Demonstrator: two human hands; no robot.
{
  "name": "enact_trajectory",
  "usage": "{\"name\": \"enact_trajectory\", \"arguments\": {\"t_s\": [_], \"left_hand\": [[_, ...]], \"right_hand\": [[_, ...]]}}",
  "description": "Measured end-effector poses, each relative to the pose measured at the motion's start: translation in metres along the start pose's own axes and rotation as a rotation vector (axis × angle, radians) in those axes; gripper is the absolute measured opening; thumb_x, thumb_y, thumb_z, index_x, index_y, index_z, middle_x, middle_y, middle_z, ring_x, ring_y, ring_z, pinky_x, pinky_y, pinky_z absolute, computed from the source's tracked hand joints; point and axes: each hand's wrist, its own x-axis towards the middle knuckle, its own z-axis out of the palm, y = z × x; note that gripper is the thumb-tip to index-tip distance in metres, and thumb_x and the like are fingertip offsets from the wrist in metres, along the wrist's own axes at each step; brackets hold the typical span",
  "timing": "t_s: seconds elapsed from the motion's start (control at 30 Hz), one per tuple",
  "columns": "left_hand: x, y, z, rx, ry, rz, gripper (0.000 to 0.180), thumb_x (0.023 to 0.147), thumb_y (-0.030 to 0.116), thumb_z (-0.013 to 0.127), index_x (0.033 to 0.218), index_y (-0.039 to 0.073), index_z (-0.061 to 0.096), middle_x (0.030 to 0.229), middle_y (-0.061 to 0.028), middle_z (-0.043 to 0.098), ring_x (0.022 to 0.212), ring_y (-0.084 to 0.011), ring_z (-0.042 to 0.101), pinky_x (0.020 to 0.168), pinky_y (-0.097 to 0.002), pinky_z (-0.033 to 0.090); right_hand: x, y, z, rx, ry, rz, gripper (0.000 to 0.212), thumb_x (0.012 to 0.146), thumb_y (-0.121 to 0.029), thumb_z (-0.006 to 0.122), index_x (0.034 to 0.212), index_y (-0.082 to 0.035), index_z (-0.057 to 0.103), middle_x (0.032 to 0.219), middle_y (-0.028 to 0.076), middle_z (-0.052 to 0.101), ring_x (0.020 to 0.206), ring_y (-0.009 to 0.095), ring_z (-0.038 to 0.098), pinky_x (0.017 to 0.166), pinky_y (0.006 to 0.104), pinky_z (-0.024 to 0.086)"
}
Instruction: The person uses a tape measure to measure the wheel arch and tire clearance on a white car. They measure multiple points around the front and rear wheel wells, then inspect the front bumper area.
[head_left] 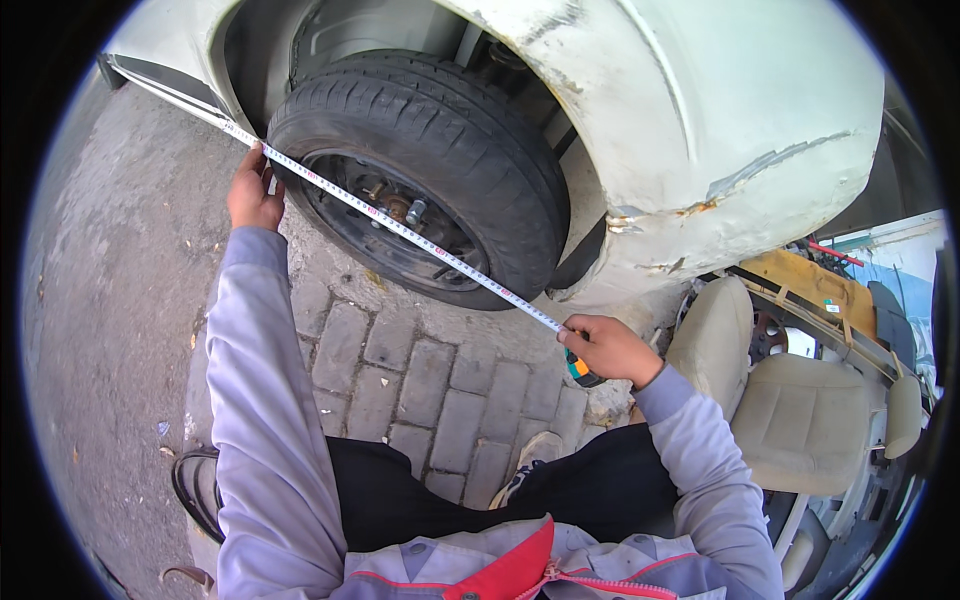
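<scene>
A white tape measure blade (400, 229) is stretched straight across the face of a car wheel (430, 150) with a black tyre and a dark steel rim. My left hand (257, 190) pinches the blade near the tyre's left edge, and a short end runs on past it toward the car's lower body. In my right hand (612, 348) is the tape measure's case (582, 371), black with green and orange, mostly covered by my fingers. That hand is just right of the tyre, below the wheel arch. The blade slopes down from left to right.
The white car body (740, 130) has scraped, rusty paint around the arch. At right lie beige car seats (800, 420) and a yellow-orange panel (815, 285) among other parts. Grey paving bricks (430, 380) lie below, with a black cable loop (190, 490) at left.
</scene>
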Motion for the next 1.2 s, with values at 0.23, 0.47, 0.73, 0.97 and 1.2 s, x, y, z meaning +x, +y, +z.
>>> {"name": "enact_trajectory", "arguments": {"t_s": [0.23,0.47,0.73,0.97,1.2], "left_hand": [[0.008,-0.003,-0.005,-0.006,-0.037,-0.007,0.015,0.098,0.031,0.067,0.104,0.017,0.069,0.101,0.0074,0.065,0.095,-0.0108,0.052,0.091,-0.0358,0.035],[0.005,-0.003,-0.003,-0.010,-0.026,-0.012,0.015,0.098,0.030,0.067,0.104,0.016,0.069,0.102,0.0070,0.066,0.097,-0.0111,0.053,0.094,-0.0367,0.034],[0.009,-0.002,-0.005,0.008,-0.023,-0.008,0.017,0.099,0.032,0.066,0.108,0.017,0.068,0.107,0.0070,0.067,0.104,-0.0106,0.055,0.099,-0.0388,0.033],[0.016,-0.001,-0.011,0.064,-0.062,-0.022,0.021,0.101,0.037,0.062,0.111,0.019,0.067,0.111,0.0087,0.063,0.105,-0.0112,0.052,0.097,-0.0380,0.033],[0.018,0.001,-0.010,0.074,-0.006,-0.022,0.028,0.097,0.037,0.067,0.118,0.018,0.066,0.118,0.0085,0.060,0.114,-0.0122,0.050,0.101,-0.0410,0.034]], "right_hand": [[-0.002,0.014,-0.004,-0.014,-0.048,-0.029,0.030,0.101,-0.034,0.058,0.099,-0.006,0.068,0.079,0.015,0.066,0.074,0.032,0.063,0.070,0.0417,0.049],[-0.003,0.013,-0.006,0.041,-0.020,-0.032,0.030,0.102,-0.033,0.058,0.096,-0.005,0.067,0.080,0.016,0.066,0.075,0.034,0.062,0.069,0.0419,0.049],[-0.001,0.017,-0.001,-0.091,0.076,-0.031,0.036,0.104,-0.039,0.051,0.095,-0.009,0.069,0.084,0.014,0.068,0.082,0.036,0.065,0.073,0.0458,0.051],[0.001,0.018,-0.003,-0.173,0.067,0.033,0.037,0.103,-0.041,0.050,0.093,-0.011,0.068,0.089,0.013,0.070,0.086,0.036,0.066,0.075,0.0477,0.051],[-0.001,0.014,-0.005,-0.173,0.044,0.063,0.037,0.103,-0.041,0.049,0.097,-0.012,0.071,0.094,0.012,0.071,0.092,0.036,0.067,0.079,0.0475,0.052]]}}
